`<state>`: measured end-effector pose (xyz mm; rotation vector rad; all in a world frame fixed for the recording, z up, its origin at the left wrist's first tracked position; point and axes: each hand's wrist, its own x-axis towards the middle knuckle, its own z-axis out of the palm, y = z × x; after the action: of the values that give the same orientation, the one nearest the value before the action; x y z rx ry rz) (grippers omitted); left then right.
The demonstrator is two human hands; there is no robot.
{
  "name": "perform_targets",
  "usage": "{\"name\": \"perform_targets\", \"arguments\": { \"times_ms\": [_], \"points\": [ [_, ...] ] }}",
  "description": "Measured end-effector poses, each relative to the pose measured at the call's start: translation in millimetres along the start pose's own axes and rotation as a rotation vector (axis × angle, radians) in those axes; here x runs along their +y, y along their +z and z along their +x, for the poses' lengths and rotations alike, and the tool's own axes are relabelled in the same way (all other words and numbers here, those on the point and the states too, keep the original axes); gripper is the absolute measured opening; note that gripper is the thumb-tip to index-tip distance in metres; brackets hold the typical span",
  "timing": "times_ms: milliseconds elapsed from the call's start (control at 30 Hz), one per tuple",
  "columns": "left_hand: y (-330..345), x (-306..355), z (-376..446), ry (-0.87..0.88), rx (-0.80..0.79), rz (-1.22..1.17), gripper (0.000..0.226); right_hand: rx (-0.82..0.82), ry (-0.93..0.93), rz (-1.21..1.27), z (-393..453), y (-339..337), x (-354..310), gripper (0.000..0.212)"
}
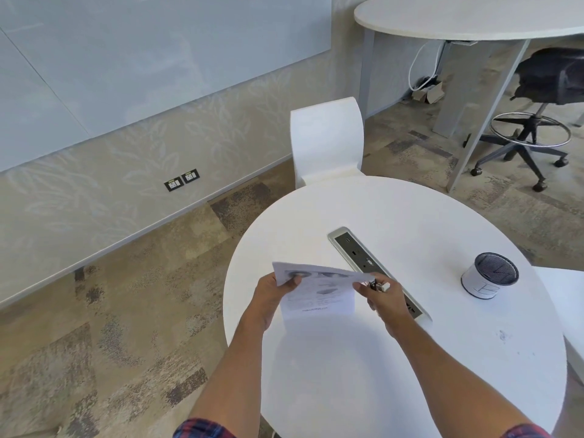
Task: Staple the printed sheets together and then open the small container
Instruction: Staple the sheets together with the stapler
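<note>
The printed sheets (319, 292) hang above the round white table (379, 358), white paper with grey pictures and small text. My left hand (271, 295) grips their left edge, thumb on top. My right hand (384, 298) is at their right corner, closed around a small stapler (377, 284) that is dark with a pale end. Whether the stapler's jaws are around the paper is not clear. A small round container (488, 276), white-walled with a dark mesh top, stands on the table to the right, away from both hands.
A silver power strip (354, 248) with dark sockets is set into the table behind the hands. A white chair (327, 140) stands at the table's far side. A black office chair (537, 99) and a second white table (458, 17) are further back right.
</note>
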<state>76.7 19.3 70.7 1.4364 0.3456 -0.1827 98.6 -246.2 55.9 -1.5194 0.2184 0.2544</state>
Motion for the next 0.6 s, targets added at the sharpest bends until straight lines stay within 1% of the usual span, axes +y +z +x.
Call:
{"name": "perform_targets", "arguments": {
  "times_ms": [33, 67, 100, 200, 233, 300, 400, 467, 533, 600],
  "points": [
    [0.5, 2.0, 0.8, 0.004, -0.001, 0.008, 0.025, -0.002, 0.0, -0.002, -0.2, 0.9, -1.5, 0.016],
    [1.6, 4.9, 1.3, 0.004, -0.002, 0.01, 0.023, 0.0, 0.0, 0.002, 0.2, 2.1, -3.5, 0.014],
    [2.6, 7.7, 2.1, 0.005, -0.003, 0.009, 0.024, -0.001, -0.001, 0.017, 1.0, 3.2, -5.3, 0.018],
    [4.6, 15.1, 5.0, 0.044, -0.004, -0.011, 0.038, 0.022, -0.011, 0.052, 4.3, 6.3, -10.8, 0.032],
    [5.1, 18.9, 5.8, 0.059, 0.0, -0.023, 0.037, 0.026, -0.012, 0.058, 4.8, 7.2, -13.3, 0.035],
    [5.3, 26.7, 8.3, 0.086, 0.024, -0.066, 0.027, 0.019, -0.015, 0.076, 4.8, 7.9, -17.2, 0.044],
    [4.4, 39.8, 11.7, 0.159, 0.065, -0.14, 0.017, 0.016, -0.007, 0.11, 4.7, 6.8, -19.4, 0.042],
    [1.1, 46.1, 15.0, 0.207, 0.094, -0.136, 0.012, 0.03, 0.003, 0.126, 4.8, 5.8, -18.9, 0.044],
    [-2.5, 50.0, 18.5, 0.235, 0.126, -0.125, 0.01, 0.042, 0.01, 0.143, 5.0, 4.7, -18.0, 0.039],
    [-5.1, 51.5, 21.5, 0.247, 0.147, -0.103, 0.01, 0.068, 0.015, 0.156, 6.2, 4.0, -16.0, 0.043]
  ]
}}
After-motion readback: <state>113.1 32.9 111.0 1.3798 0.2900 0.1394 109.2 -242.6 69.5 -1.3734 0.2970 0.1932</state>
